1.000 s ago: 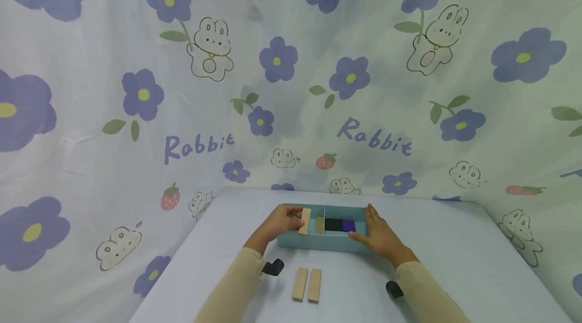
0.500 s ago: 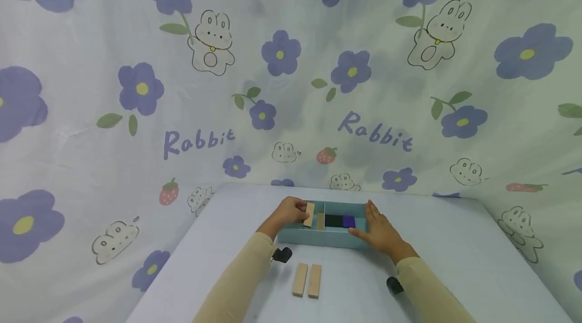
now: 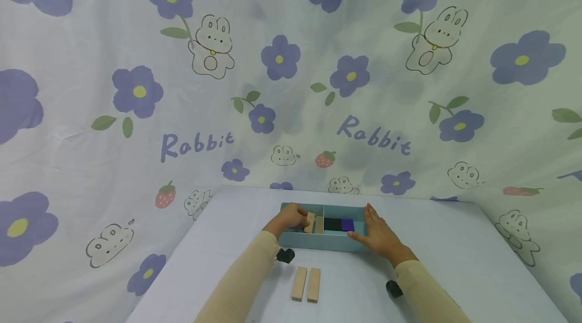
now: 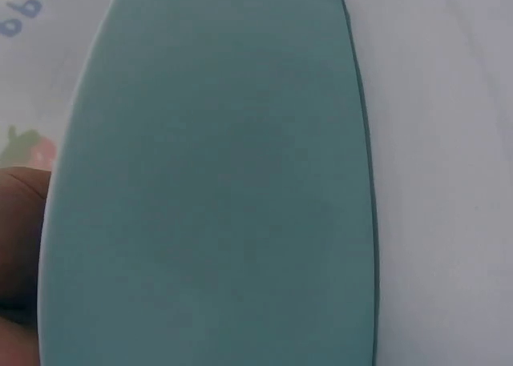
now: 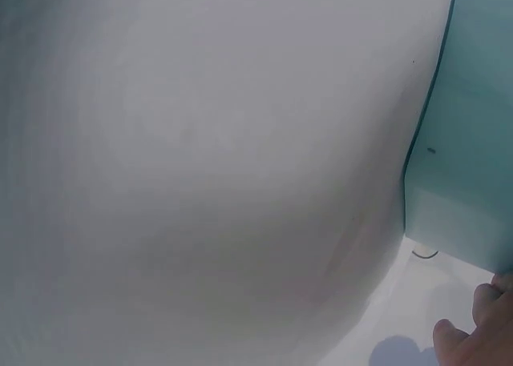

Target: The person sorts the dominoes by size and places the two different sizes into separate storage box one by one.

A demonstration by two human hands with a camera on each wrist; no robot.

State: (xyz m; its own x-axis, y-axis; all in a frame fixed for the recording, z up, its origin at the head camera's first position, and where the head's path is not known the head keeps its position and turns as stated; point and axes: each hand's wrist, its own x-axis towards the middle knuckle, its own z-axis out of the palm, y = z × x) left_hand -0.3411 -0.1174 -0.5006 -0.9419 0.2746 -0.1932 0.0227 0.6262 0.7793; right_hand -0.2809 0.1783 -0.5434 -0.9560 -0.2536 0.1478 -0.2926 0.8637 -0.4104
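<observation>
A light-blue box (image 3: 318, 242) with a divider stands on the table in the head view. My left hand (image 3: 290, 217) reaches into its left compartment and pinches a light wooden block (image 3: 309, 223), tilted slightly. Beside it, against the divider, stands another wooden block (image 3: 320, 224). The right compartment contains a black piece (image 3: 333, 224) and a purple piece (image 3: 347, 225). My right hand (image 3: 379, 231) rests on the box's right end, fingers straight, thumb at the front rim. The left wrist view mostly shows the box's wall (image 4: 216, 182), hiding most of that hand.
Two wooden blocks lie side by side on the white table (image 3: 454, 242) in front of the box, a left one (image 3: 299, 283) and a right one (image 3: 313, 285). A patterned curtain (image 3: 291, 100) hangs behind the table.
My left hand has moved a little right and lowered the wooden block into the left compartment, closer to the block by the divider. The right hand stays at the box's end.
</observation>
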